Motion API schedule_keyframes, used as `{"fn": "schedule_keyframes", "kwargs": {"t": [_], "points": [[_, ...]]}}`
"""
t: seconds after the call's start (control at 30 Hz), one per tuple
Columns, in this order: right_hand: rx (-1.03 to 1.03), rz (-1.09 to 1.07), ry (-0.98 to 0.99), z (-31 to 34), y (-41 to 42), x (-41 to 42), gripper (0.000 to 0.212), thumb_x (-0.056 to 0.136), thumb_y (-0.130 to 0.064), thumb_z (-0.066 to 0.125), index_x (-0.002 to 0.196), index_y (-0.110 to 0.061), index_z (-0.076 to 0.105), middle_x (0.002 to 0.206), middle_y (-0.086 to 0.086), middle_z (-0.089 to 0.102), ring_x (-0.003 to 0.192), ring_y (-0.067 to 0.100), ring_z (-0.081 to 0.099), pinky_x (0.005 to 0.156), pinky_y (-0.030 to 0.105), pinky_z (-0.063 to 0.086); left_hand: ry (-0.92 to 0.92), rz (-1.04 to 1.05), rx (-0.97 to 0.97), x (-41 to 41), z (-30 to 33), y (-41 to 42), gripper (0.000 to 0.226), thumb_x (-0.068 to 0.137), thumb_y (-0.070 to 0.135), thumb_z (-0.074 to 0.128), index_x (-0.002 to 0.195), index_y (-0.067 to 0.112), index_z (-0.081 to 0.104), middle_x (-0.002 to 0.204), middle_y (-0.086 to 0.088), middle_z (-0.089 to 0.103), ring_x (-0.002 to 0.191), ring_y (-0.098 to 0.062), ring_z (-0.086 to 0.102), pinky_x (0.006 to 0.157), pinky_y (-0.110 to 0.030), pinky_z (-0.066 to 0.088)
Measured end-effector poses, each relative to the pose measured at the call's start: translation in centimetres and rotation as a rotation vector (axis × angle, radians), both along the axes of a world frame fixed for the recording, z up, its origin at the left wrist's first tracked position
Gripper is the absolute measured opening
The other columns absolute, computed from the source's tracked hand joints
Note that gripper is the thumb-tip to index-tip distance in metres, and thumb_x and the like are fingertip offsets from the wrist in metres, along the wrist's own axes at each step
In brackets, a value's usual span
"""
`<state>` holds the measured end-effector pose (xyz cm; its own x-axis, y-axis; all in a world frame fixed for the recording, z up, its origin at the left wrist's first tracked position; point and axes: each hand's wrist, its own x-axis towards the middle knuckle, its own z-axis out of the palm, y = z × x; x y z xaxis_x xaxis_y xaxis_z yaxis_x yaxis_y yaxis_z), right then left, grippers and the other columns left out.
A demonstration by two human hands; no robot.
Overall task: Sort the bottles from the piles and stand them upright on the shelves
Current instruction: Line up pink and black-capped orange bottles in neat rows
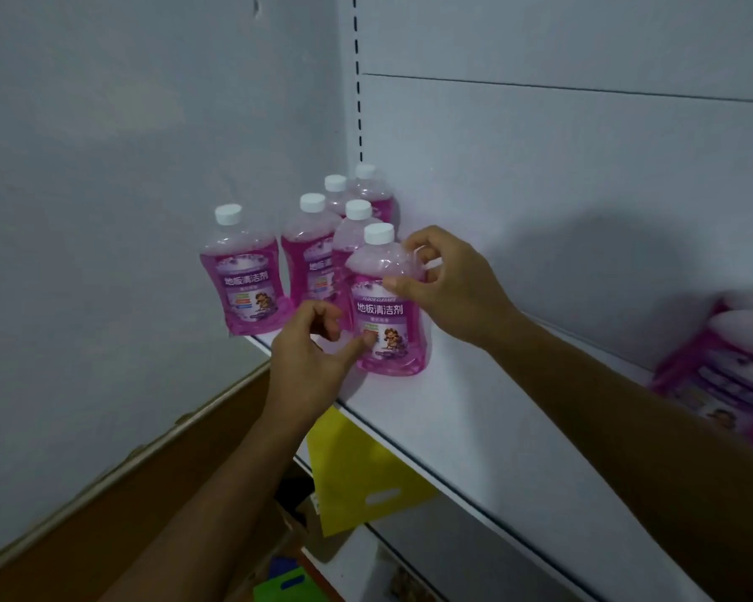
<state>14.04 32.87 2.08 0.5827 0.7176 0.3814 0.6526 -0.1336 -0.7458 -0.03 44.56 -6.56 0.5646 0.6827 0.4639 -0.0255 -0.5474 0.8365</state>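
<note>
Several pink floor-cleaner bottles with white caps stand upright at the left end of the white shelf (474, 427), among them one at the far left (244, 284). The front bottle (388, 323) stands upright near the shelf's front edge. My right hand (448, 284) grips its clear shoulder, thumb on the front and fingers curled over the top right. My left hand (314, 362) is low on its left side; the thumb tip touches the label and the other fingers are loosely curled, holding nothing.
A pile of pink bottles (722, 375) lies on its side at the right end of the shelf, blurred. Below the shelf hang a yellow bag (357, 471) and a green bag (279, 584). A brown board (105, 493) slants along the wall at left.
</note>
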Motion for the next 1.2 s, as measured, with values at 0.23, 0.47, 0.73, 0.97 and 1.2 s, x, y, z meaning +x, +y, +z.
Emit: {"fn": "schedule_keyframes", "kwargs": {"t": [0.23, 0.47, 0.73, 0.97, 1.2], "points": [[-0.006, -0.223, 0.076, 1.7, -7.0, 3.8, 0.038, 0.079, -0.037, 0.075, 0.105, -0.015, 0.057, 0.094, -0.001, 0.061, 0.086, 0.023, 0.064, 0.074, 0.047, 0.058, 0.127, -0.392, -0.098, 6.8, -0.4, -3.5, 0.065, 0.073, 0.051, 0.075, 0.127, 0.022, 0.052, 0.114, 0.012, 0.065, 0.105, -0.002, 0.06, 0.084, -0.024, 0.049], [-0.164, -0.47, -0.038, 2.9, -13.1, 6.5, 0.042, 0.083, -0.042, 0.069, 0.114, -0.017, 0.054, 0.094, -0.006, 0.056, 0.088, 0.016, 0.061, 0.064, 0.02, 0.045, 0.17, -0.7, -0.054, 13.7, 0.1, -7.5, 0.044, 0.079, 0.032, 0.074, 0.119, 0.02, 0.061, 0.103, 0.009, 0.07, 0.089, -0.009, 0.069, 0.081, -0.031, 0.059], [-0.462, -0.573, -0.22, 5.0, -17.4, 7.7, 0.049, 0.087, -0.025, 0.066, 0.13, -0.02, 0.044, 0.106, 0.009, 0.062, 0.087, 0.024, 0.057, 0.07, 0.03, 0.043, 0.17, -0.797, -0.051, 20.5, -1.0, -12.2, 0.041, 0.078, 0.018, 0.079, 0.113, 0.02, 0.058, 0.102, 0.008, 0.067, 0.086, 0.002, 0.064, 0.072, -0.01, 0.051], [-0.702, -0.722, -0.479, 4.5, -16.9, 8.0, 0.04, 0.091, -0.027, 0.06, 0.124, -0.015, 0.041, 0.097, 0.012, 0.061, 0.074, 0.028, 0.052, 0.066, 0.035, 0.039, 0.164, -0.78, -0.091, 23.1, -2.9, -13.3, 0.045, 0.076, 0.019, 0.08, 0.115, 0.018, 0.058, 0.112, -0.001, 0.063, 0.091, -0.008, 0.064, 0.077, -0.015, 0.052], [-0.891, -0.849, -0.71, 3.6, -17.3, 8.9, 0.034, 0.092, -0.031, 0.056, 0.118, -0.013, 0.045, 0.096, 0.008, 0.063, 0.08, 0.029, 0.056, 0.074, 0.035, 0.029, 0.209, -0.679, 0.158, 23.2, -2.9, -13.3, 0.041, 0.078, 0.033, 0.077, 0.115, 0.018, 0.067, 0.109, -0.001, 0.067, 0.094, -0.015, 0.063, 0.079, -0.022, 0.045]]}}
